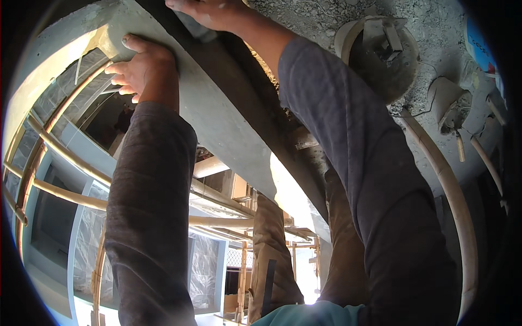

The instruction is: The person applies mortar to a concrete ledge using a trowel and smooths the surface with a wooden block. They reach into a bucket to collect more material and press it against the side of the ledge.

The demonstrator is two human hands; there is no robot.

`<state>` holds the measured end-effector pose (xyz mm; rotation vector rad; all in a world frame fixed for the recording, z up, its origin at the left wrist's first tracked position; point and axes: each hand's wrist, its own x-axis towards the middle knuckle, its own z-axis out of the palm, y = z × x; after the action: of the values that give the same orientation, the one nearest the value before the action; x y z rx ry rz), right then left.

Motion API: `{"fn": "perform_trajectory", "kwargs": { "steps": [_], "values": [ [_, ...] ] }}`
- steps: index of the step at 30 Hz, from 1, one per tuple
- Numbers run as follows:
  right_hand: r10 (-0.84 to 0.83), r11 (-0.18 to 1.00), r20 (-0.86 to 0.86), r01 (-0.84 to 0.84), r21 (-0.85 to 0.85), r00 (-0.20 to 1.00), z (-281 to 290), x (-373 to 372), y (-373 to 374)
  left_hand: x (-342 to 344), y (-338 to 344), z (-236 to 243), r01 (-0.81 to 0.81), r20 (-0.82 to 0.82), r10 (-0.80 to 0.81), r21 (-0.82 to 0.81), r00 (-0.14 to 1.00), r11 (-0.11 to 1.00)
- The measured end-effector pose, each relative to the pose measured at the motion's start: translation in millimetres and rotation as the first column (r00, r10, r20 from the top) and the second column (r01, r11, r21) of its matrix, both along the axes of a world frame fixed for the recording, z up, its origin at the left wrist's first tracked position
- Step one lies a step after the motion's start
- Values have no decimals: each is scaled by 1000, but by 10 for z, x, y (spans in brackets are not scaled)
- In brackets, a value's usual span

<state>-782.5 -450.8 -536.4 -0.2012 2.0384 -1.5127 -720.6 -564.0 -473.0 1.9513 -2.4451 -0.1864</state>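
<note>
A long grey concrete ledge (pixel 220 117) runs diagonally down the middle, with a darker, damp-looking strip (pixel 244 100) along its right side. My left hand (pixel 147 70) lies at the ledge's left edge, thumb and fingers spread, holding nothing I can see. Past the strip's far end, my right hand (pixel 212 12) is partly cut off by the top of the picture. Its fingers are bent over a smooth grey piece (pixel 197 28) whose kind I cannot make out. Both forearms are in dark sleeves.
Bamboo poles (pixel 70 193) form scaffolding at left and below, with a drop beneath. On the rubble-strewn surface at right stand a mortar-crusted bucket (pixel 375 73) with a grey object inside and a smaller crusted container (pixel 448 103). A blue container (pixel 478 46) sits far right. My legs (pixel 272 250) straddle the ledge.
</note>
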Motion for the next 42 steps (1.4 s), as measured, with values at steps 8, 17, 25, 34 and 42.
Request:
{"fn": "perform_trajectory", "kwargs": {
  "steps": [8,17,25,34,42],
  "values": [
    [121,975,245,-162,155,962,-326,1078,439,46,-66,6,6,-39,-8,-48,999,999],
    [44,999,338,-41,-16,940,49,1768,1228,29,-36,95,-3,-21,3,15,1000,1000],
    [80,997,5,-80,-2,997,87,-191,-167,-50,66,173,30,23,-31,20,999,999],
    [169,984,493,-175,-35,853,68,2173,1490,121,56,6,169,-56,-177,-123,983,978],
    [36,997,190,-22,-73,981,-62,346,350,142,77,90,350,-321,-353,-70,879,934]
  ]
}}
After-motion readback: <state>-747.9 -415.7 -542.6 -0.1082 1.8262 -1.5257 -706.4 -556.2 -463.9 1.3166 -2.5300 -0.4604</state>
